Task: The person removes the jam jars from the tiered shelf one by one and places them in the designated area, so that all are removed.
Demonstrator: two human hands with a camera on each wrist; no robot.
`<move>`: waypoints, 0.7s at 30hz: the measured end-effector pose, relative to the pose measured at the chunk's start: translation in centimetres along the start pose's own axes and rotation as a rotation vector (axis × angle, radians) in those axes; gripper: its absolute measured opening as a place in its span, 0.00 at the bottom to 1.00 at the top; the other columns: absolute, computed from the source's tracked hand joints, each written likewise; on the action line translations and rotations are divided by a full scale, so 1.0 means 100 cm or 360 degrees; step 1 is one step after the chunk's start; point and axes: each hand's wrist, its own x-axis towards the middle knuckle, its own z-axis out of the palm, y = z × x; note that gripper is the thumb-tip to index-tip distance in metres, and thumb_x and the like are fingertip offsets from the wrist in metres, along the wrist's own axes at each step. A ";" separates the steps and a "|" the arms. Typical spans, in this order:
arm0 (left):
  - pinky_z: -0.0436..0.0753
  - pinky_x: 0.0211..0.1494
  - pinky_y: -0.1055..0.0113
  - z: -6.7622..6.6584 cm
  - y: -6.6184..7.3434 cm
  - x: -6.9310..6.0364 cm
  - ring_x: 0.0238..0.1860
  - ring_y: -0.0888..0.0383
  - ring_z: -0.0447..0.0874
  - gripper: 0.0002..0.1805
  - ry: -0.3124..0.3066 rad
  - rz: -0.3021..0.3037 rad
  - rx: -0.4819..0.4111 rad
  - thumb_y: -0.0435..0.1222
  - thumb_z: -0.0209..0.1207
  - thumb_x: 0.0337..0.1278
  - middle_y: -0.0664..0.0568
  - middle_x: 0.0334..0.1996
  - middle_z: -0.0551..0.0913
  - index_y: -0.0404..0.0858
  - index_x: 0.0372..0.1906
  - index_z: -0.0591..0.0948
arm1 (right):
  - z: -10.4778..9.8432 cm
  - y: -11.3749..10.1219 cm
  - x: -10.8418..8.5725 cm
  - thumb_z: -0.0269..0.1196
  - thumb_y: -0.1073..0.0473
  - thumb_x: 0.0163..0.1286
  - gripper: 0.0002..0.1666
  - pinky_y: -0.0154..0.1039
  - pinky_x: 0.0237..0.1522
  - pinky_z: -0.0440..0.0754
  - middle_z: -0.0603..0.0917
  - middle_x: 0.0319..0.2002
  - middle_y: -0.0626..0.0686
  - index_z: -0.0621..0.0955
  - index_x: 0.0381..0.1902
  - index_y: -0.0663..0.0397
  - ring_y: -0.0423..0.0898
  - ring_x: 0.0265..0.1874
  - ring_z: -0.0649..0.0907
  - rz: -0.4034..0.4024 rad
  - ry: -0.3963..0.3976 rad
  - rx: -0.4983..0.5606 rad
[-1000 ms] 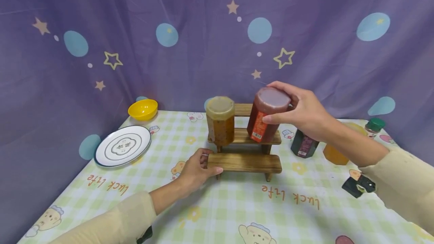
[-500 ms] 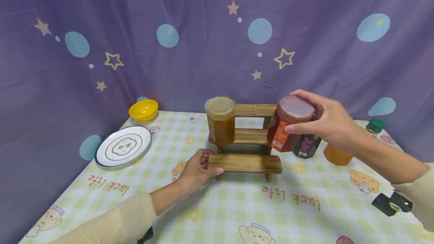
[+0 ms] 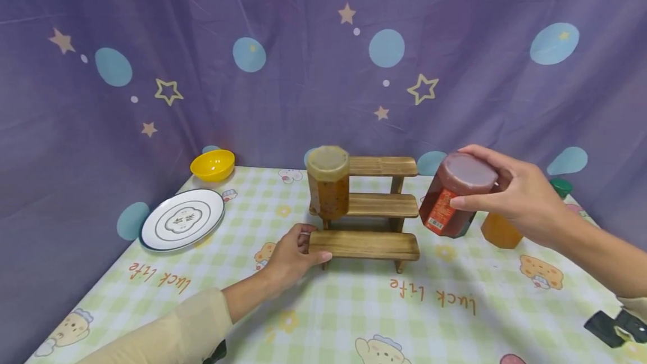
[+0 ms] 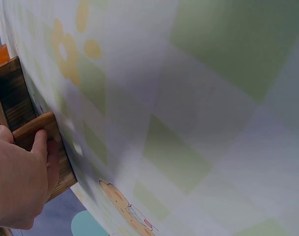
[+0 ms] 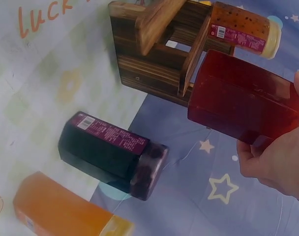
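Note:
My left hand [image 3: 290, 257] grips the left end of the lowest step of a three-step wooden rack [image 3: 374, 245], with the thumb along the front edge. A jar of orange-brown, dark-speckled contents [image 3: 329, 190] stands at the left of the rack's middle step. To the right of the rack, my right hand [image 3: 525, 195] holds a red jar [image 3: 457, 198] around its lid end. This jar is tilted and off the table, with an orange-red label facing me. Behind it, a dark jar with a purple label [image 5: 103, 150] stands on the table, almost hidden in the head view.
An orange jar [image 3: 500, 231] stands right of the dark one, and a green-capped container [image 3: 561, 187] is farther back, partly hidden by my right hand. On the left lie a white plate [image 3: 167, 206] and a yellow bowl [image 3: 213, 166]. A purple curtain [image 3: 303, 111] hangs behind the table.
My right hand has carried the red jar from over the rack's middle step to the right and lower, in front of the dark jar. My left hand and the rack have stayed put.

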 end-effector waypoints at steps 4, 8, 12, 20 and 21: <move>0.65 0.29 0.68 0.000 -0.001 0.000 0.31 0.57 0.63 0.33 0.0001 0.0000 0.0001 0.40 0.71 0.49 0.51 0.31 0.65 0.38 0.60 0.70 | -0.003 0.004 -0.004 0.75 0.60 0.54 0.41 0.31 0.42 0.81 0.78 0.53 0.50 0.70 0.64 0.43 0.39 0.48 0.81 -0.0012 0.0014 -0.0035; 0.68 0.32 0.68 0.000 -0.001 -0.001 0.34 0.56 0.66 0.35 -0.0015 -0.0005 -0.0015 0.40 0.72 0.49 0.49 0.36 0.70 0.38 0.61 0.69 | -0.007 0.012 -0.010 0.74 0.58 0.55 0.40 0.30 0.42 0.80 0.78 0.53 0.49 0.70 0.64 0.40 0.38 0.48 0.81 0.0014 0.0011 -0.0093; 0.74 0.44 0.63 0.000 -0.001 -0.001 0.44 0.54 0.70 0.35 -0.0012 -0.0008 -0.0014 0.41 0.72 0.49 0.46 0.52 0.75 0.38 0.61 0.69 | -0.011 0.024 -0.016 0.75 0.57 0.54 0.41 0.28 0.41 0.79 0.80 0.51 0.45 0.70 0.64 0.38 0.35 0.47 0.81 0.0069 0.0042 -0.0172; 0.73 0.43 0.63 0.001 -0.002 0.000 0.43 0.54 0.69 0.35 0.0001 -0.0008 -0.0019 0.40 0.72 0.48 0.45 0.53 0.75 0.38 0.60 0.70 | -0.016 0.052 -0.028 0.73 0.60 0.56 0.43 0.30 0.38 0.81 0.76 0.54 0.47 0.67 0.68 0.43 0.32 0.46 0.80 0.0064 0.0022 -0.0156; 0.74 0.44 0.63 0.001 -0.002 0.000 0.44 0.53 0.69 0.35 0.0001 -0.0008 -0.0019 0.40 0.72 0.48 0.45 0.53 0.75 0.38 0.61 0.70 | -0.017 0.056 -0.030 0.73 0.60 0.57 0.44 0.30 0.38 0.81 0.74 0.55 0.46 0.66 0.69 0.44 0.32 0.46 0.79 0.0055 0.0009 -0.0143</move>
